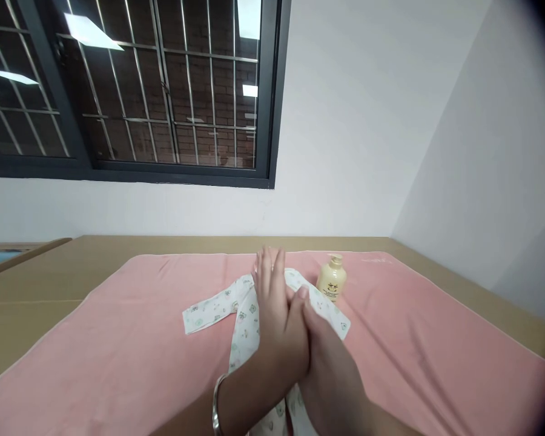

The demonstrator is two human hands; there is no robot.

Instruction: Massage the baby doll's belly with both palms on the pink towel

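Note:
In front of me my left hand (278,315) and my right hand (329,357) are pressed together, palm to palm. The left fingers stretch upward, slightly apart, and a silver bangle (216,402) circles that wrist. Most of the right fingers are hidden behind the left hand; the right thumb rests by the left one. Neither hand shows anything held. Behind and below them lies a white, small-patterned baby garment (245,327) with its sleeves spread, its middle covered by my hands. A pale yellow pump bottle (332,278) stands just right of the garment.
A pink cloth (163,357) with some creases covers much of the wooden table (31,303). White walls (345,121) close off the back and right. A dark-framed barred window (163,85) is above on the left.

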